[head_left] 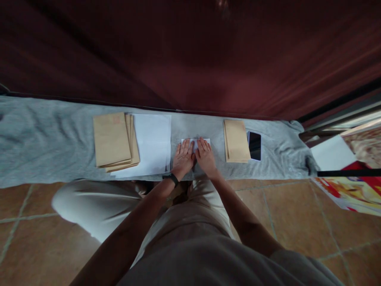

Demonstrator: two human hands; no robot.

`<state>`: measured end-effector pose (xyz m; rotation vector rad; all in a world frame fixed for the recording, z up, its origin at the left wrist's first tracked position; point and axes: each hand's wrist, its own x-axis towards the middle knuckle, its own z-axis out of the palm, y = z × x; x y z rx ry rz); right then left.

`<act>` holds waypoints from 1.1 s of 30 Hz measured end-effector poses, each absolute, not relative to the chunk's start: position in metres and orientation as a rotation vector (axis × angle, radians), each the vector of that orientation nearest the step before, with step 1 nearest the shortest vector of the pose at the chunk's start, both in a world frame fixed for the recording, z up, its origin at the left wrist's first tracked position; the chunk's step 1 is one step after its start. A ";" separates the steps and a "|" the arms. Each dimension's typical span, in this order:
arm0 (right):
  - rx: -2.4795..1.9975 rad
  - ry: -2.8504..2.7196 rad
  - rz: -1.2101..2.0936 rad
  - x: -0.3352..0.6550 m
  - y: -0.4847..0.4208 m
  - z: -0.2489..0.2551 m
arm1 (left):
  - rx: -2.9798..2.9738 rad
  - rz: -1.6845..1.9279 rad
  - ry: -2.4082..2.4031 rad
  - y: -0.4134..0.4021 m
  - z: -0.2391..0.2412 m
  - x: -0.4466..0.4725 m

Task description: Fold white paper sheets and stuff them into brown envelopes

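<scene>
It seemed a room in a home, not a workplace: I was down on terracotta floor tiles [44, 238], a rumpled grey cloth [44, 139] spread under my left hand [183, 158], a dark red curtain [190, 59] hanging just beyond it, a phone [254, 145] lying off to the right of my right hand [205, 157].

Grey cloth [44, 135] on floor [297, 214], brown envelopes [111, 139], white sheets [154, 143], folded paper [195, 143], phone [254, 145]
</scene>
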<state>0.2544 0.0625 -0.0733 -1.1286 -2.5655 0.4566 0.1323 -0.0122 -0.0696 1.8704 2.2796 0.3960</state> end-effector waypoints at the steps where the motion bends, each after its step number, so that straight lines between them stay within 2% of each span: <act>1: -1.087 -2.597 0.487 0.249 0.062 -0.073 | 1.873 0.379 2.272 -0.012 -0.069 0.132; 8: -1.093 -2.646 0.455 0.242 0.057 -0.073 | 1.849 0.356 2.265 -0.013 -0.068 0.133; 16: -1.120 -2.717 0.360 0.258 0.059 -0.072 | 1.848 0.488 2.258 -0.022 -0.069 0.133; 33: -1.248 -2.581 0.187 0.297 0.058 -0.079 | 1.844 0.478 2.333 -0.049 -0.065 0.132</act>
